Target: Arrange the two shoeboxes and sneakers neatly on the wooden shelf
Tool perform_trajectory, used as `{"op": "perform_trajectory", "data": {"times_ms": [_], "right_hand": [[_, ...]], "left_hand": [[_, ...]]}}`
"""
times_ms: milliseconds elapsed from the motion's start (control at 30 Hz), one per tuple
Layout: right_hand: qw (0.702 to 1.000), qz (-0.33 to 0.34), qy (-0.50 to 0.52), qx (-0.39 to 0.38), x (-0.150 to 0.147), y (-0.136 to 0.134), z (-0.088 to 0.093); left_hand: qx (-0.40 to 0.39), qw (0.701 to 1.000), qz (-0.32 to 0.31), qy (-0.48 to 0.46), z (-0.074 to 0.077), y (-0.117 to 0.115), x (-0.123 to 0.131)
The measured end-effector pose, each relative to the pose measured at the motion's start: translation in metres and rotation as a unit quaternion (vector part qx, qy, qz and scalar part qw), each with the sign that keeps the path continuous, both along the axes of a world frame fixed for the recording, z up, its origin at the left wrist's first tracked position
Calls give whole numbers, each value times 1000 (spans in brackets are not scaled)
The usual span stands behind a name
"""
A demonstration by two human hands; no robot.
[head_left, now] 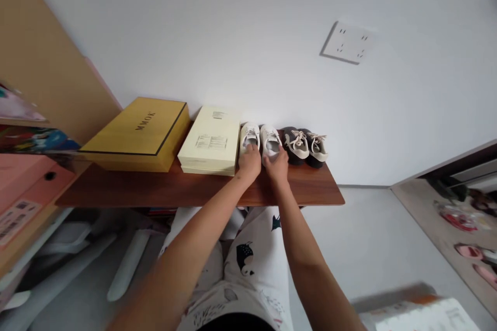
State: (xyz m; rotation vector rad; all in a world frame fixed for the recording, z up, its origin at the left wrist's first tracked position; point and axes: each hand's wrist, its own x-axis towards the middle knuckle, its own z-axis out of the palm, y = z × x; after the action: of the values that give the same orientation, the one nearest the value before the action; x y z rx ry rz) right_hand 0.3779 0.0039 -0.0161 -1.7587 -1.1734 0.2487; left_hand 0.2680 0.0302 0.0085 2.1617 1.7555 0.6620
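A pair of small white sneakers stands on a reddish-brown wooden shelf (194,190), toes toward the wall. My left hand (249,162) grips the heel of the left white sneaker (249,135). My right hand (277,165) grips the heel of the right white sneaker (271,139). To their right stand two dark grey shoes with cream laces (305,146), side by side. To their left lie a cream shoebox (210,140) and a mustard-yellow box marked MMOK (135,134).
A white wall with a wall socket (348,42) rises behind the shelf. A wooden bookcase (46,57) and pink folder (27,186) stand at left, with a white chair (128,264) below. At lower right are pink shoes (468,252) and an open book (421,315).
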Motion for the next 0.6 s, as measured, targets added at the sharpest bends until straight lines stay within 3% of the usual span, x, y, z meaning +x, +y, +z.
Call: {"op": "perform_trajectory", "data": {"times_ms": [67,167,233,333,433,500,600], "right_hand": [[998,-9,53,-31,5,16,-7],[976,-74,205,2,15,19,-19],[936,-91,338,36,20,15,-25],[873,-72,480,57,21,10,-30],[858,-70,505,53,15,6,-35],[869,-70,489,32,12,5,-39],[888,-70,455,-6,12,6,-44]], "left_hand": [[-32,999,39,-10,3,12,12],[-10,986,86,-142,-5,16,10],[-32,955,118,-271,-18,13,6],[-103,885,162,-425,-40,10,6],[-120,833,222,-492,-56,11,11],[-101,836,215,-495,-62,10,14],[-15,872,170,-459,-67,-10,17]]}}
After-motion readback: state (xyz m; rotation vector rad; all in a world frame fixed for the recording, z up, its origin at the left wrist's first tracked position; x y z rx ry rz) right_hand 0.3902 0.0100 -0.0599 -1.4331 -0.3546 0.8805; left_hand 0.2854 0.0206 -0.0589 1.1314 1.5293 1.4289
